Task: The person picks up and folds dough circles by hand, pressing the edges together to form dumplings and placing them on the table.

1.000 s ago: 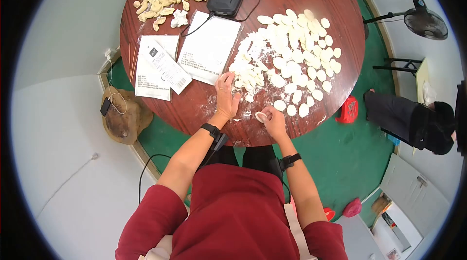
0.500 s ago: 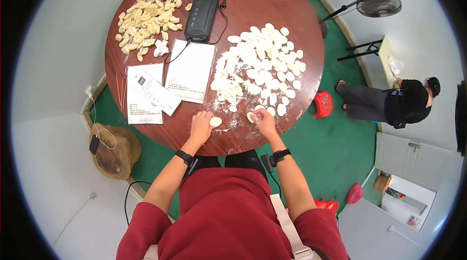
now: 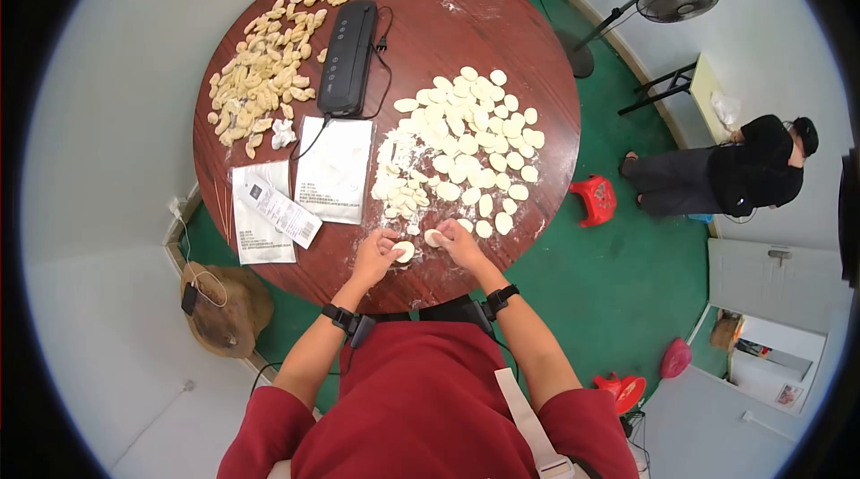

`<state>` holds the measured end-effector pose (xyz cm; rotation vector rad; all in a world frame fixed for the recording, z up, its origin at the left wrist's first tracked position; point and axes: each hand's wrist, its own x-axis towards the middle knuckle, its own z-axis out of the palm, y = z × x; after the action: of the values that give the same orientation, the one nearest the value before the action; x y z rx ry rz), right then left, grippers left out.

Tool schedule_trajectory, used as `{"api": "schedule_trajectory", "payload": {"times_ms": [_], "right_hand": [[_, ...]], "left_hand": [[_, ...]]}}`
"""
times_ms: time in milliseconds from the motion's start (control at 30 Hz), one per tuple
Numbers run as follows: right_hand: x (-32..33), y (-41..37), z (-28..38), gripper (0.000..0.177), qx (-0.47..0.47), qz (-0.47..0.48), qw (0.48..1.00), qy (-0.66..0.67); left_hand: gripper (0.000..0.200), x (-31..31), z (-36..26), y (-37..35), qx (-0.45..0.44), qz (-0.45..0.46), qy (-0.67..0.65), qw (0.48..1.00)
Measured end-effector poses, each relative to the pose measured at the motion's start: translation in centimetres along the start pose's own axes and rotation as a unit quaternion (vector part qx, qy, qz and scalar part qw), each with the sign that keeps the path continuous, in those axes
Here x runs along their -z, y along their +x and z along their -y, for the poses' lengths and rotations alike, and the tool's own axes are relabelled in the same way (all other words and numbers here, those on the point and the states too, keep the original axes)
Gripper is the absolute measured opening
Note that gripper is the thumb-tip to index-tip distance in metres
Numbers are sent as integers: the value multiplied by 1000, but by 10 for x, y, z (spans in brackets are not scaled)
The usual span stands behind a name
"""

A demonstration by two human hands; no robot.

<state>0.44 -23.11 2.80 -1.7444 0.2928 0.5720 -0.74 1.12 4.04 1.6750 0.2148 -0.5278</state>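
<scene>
My left hand point(image 3: 376, 255) is at the near edge of the round table, its thumb and fingers closed on the rim of a flat dough wrapper point(image 3: 406, 252). Close beside it, my right hand point(image 3: 460, 244) pinches another pale dough wrapper point(image 3: 433, 238) between thumb and fingers. The two wrappers are a short gap apart. Just beyond my hands, many dough rounds point(image 3: 468, 146) are spread over floury wood, with small dough lumps point(image 3: 405, 197) at their left side.
Shaped dumplings point(image 3: 260, 76) cover the table's far left. A black vacuum sealer point(image 3: 348, 58) with its cord, white printed packets point(image 3: 333, 170) and a label strip point(image 3: 282, 210) lie left of the dough. A red stool point(image 3: 594, 200) and a person in black point(image 3: 757, 165) are at right.
My left hand has moved right and curled its fingers onto the wrapper beside it. The wrappers are now nearer each other. The whole view has shifted, with the table lower in the picture.
</scene>
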Motion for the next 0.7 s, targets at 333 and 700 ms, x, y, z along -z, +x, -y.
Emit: {"api": "schedule_trajectory", "payload": {"times_ms": [333, 700], "right_hand": [[41, 47, 33, 35, -18, 207, 973, 101], [65, 78, 48, 28, 0, 258, 966, 25]], "left_hand": [[15, -29, -49, 34, -11, -5, -5, 1000], [14, -60, -56, 41, 23, -111, -82, 990]]}}
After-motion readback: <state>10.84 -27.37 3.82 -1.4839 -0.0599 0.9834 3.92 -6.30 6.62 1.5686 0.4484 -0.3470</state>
